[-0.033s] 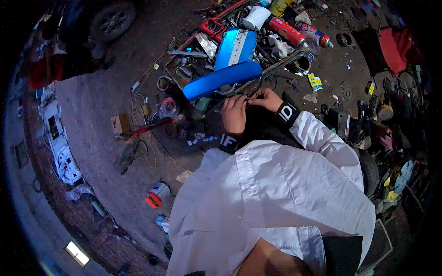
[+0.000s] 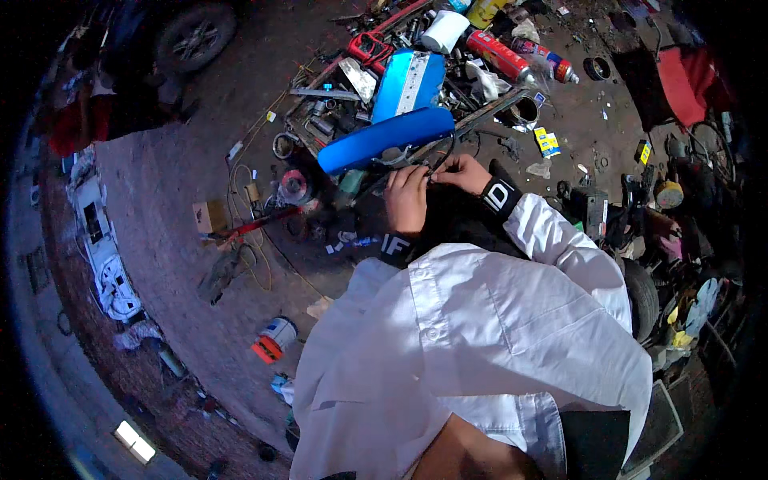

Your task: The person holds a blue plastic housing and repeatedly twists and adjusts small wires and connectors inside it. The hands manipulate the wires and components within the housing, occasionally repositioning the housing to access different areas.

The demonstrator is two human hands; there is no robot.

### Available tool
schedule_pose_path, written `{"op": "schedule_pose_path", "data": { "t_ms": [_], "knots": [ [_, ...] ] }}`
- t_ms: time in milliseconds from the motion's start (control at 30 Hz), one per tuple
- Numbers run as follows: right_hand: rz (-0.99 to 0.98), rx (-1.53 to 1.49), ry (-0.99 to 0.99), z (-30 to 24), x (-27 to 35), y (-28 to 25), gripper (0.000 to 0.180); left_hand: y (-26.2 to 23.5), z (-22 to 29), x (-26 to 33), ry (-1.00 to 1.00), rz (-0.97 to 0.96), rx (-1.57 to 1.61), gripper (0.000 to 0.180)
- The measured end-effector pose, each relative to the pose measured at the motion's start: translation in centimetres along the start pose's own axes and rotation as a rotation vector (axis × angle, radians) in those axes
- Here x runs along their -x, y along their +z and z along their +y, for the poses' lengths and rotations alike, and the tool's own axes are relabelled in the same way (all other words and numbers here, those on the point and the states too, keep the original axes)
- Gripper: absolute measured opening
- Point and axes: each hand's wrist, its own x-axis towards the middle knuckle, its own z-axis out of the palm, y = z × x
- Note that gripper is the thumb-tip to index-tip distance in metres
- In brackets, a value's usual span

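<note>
My left hand [image 2: 406, 200] and my right hand [image 2: 464, 174] meet at the fingertips, just below the near edge of a long blue curved panel [image 2: 388, 140]. Both sets of fingers are bent and closed, pinching a thin black cable [image 2: 450, 147] that curves up past the panel's right end. What lies right between the fingertips is small and dark, and its detail is lost. Behind the long panel rests a wider blue panel [image 2: 436, 76] with a pale strip down its middle.
Beyond my hands a tray [image 2: 490, 110] is heaped with metal parts and tools. A red spray can [image 2: 500, 54], a white cup-like container [image 2: 445, 32] and a red cable [image 2: 370, 48] lie on it. A white-and-orange tub [image 2: 274, 339] and cardboard box [image 2: 210, 216] are to the left; clutter fills the right.
</note>
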Motion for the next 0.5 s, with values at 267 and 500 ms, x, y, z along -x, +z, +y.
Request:
{"op": "schedule_pose_path", "data": {
  "t_ms": [267, 500],
  "knots": [
    [0.01, 0.064, -0.014, -0.7, 0.2, 0.4, 0.024, -1.0, 0.5, -0.5, -0.169, -0.035, 0.19, 0.014],
    [0.113, -0.127, 0.053, -0.4, 0.1, 1.3, 0.022, 0.9, 0.1, 0.7, -0.096, 0.204, 0.267, 0.018]
  ]
}}
